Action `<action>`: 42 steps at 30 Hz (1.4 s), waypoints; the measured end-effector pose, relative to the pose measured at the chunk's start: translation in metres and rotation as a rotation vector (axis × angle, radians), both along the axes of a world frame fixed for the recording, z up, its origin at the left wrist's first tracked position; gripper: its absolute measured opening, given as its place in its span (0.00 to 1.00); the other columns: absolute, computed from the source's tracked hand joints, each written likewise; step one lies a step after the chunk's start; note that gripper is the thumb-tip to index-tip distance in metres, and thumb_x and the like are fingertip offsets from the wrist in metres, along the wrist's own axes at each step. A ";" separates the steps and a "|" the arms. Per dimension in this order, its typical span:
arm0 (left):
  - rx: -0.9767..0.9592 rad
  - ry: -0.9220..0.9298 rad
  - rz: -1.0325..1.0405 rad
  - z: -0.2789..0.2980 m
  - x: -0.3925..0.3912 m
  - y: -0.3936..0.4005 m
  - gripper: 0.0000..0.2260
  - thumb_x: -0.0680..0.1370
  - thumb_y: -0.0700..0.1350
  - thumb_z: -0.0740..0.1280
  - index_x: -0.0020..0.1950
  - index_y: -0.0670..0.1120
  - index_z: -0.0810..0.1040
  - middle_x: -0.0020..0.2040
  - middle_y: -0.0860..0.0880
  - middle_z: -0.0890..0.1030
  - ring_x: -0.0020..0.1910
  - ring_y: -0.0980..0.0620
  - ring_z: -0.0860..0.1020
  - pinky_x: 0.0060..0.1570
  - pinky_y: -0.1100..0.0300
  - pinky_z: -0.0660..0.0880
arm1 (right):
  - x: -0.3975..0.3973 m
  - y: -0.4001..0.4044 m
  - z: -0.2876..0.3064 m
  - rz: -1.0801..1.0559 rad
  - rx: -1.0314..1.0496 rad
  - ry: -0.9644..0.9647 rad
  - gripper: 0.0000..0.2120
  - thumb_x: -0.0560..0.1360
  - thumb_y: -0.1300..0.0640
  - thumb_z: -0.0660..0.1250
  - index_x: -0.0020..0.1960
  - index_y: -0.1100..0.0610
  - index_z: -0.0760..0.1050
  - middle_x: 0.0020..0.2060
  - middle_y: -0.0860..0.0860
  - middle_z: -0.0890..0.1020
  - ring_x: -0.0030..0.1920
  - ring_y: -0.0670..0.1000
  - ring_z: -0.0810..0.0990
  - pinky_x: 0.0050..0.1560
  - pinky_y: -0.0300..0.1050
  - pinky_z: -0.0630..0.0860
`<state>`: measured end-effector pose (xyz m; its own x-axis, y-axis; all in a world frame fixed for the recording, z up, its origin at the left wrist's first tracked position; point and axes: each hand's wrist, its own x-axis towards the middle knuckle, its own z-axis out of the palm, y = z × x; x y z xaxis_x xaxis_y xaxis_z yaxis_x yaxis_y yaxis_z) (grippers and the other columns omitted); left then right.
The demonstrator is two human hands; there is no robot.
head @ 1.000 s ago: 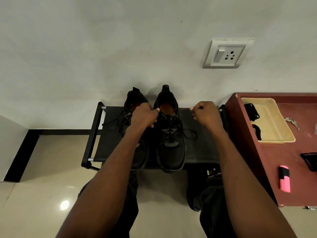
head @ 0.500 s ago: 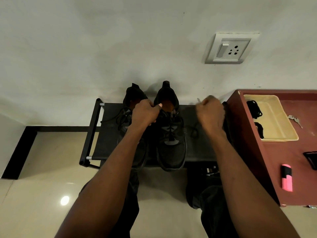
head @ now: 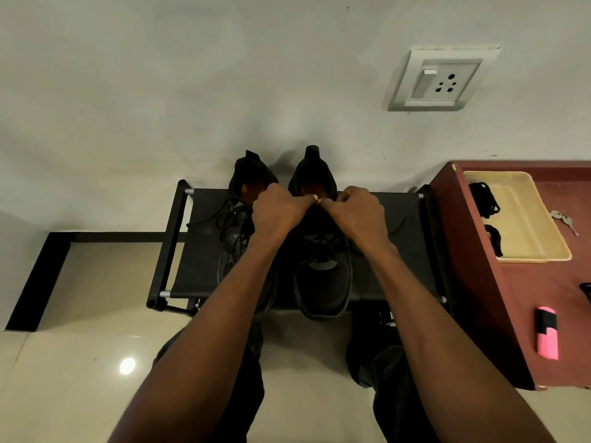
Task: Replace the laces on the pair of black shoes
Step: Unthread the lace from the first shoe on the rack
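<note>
Your left hand [head: 277, 210] and right hand [head: 358, 212] are curled together at the top of the right black shoe [head: 321, 251] on the rack [head: 393, 266], pinching its lace. The left shoe [head: 238, 231] has loose laces. Both need finishing.

The left hand [head: 277, 210] and the right hand [head: 358, 212] cover the top of the right shoe [head: 321, 270], so what their curled fingers [head: 326, 203] hold cannot be seen, the left forearm hides much of the left shoe [head: 236, 238], and a dark thing [head: 586, 290] is cut by the right edge
</note>
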<state>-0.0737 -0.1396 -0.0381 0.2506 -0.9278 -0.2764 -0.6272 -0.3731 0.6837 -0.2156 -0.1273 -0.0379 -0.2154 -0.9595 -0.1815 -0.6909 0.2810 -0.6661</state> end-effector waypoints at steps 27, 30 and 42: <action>-0.022 0.140 -0.172 0.000 0.012 0.008 0.14 0.77 0.50 0.69 0.39 0.40 0.77 0.31 0.45 0.74 0.30 0.48 0.71 0.35 0.54 0.70 | 0.005 0.000 -0.006 0.391 -0.095 0.010 0.10 0.80 0.63 0.64 0.56 0.61 0.82 0.75 0.55 0.62 0.76 0.55 0.56 0.72 0.42 0.58; -0.023 0.142 -0.205 0.001 0.013 0.007 0.10 0.76 0.44 0.67 0.37 0.44 0.72 0.32 0.45 0.72 0.31 0.48 0.69 0.34 0.53 0.67 | 0.010 0.006 -0.006 0.436 -0.178 0.124 0.08 0.78 0.65 0.63 0.53 0.63 0.81 0.75 0.58 0.64 0.73 0.59 0.61 0.72 0.49 0.63; -0.009 0.084 -0.299 0.002 0.011 0.011 0.10 0.82 0.48 0.63 0.47 0.43 0.76 0.37 0.46 0.84 0.30 0.52 0.82 0.36 0.59 0.75 | 0.009 0.007 0.004 -0.289 -0.118 -0.447 0.07 0.78 0.67 0.59 0.42 0.61 0.73 0.45 0.56 0.75 0.43 0.53 0.75 0.45 0.49 0.73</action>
